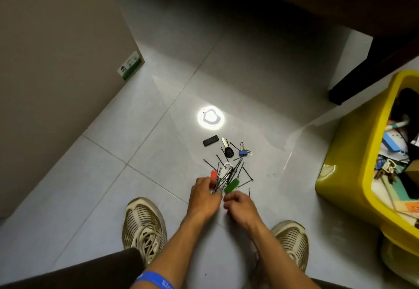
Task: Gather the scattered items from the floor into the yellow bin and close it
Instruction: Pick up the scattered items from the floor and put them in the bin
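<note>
While the yellow bin [335,164] at right of frame is open and already holds plenty, you've got a pile left at centre: hairpins [229,175], red block [213,174], green block [231,185], key [227,149], blue binder clip [244,151], black bar [210,141]. Your left hand [205,194] is curled around some hairpins w/ the red block touching it; right hand [240,204] is half curled just below the green block, can't tell if it holds anything. Dark furniture leg [353,77] stands beside the bin, upper right; shoes [142,227] flank your arms. Lid not visible, closing not yet done.

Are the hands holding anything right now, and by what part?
The left hand pinches a bunch of hairpins by their near ends. Whether the right hand grips anything cannot be told.
</note>
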`<action>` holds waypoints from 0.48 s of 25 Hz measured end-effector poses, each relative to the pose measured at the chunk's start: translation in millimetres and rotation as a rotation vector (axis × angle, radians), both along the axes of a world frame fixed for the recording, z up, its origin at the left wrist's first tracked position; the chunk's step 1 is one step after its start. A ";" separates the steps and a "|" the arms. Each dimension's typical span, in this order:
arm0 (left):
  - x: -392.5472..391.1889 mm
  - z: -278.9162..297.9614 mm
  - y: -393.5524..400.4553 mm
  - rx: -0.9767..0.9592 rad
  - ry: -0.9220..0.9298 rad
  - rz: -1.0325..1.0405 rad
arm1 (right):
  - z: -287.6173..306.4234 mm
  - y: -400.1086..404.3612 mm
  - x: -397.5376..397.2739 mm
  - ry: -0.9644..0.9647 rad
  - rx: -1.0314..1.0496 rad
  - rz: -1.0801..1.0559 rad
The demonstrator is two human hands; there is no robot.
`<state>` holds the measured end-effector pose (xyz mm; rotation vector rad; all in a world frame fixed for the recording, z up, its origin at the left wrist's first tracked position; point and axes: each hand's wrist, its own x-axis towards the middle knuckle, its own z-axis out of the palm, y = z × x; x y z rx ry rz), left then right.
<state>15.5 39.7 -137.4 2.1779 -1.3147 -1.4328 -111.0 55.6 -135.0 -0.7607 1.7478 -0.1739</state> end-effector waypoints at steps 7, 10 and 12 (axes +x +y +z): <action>-7.5 -0.9 -20.4 0.086 0.020 0.186 | 3.6 -26.4 -26.9 0.214 -0.121 -0.392; -24.7 -3.6 -30.2 0.133 0.128 0.208 | -2.3 -34.9 -1.3 0.105 -0.202 -0.359; -36.3 -5.1 -34.6 0.170 0.236 0.292 | -5.9 -40.1 8.6 0.061 -0.233 -0.353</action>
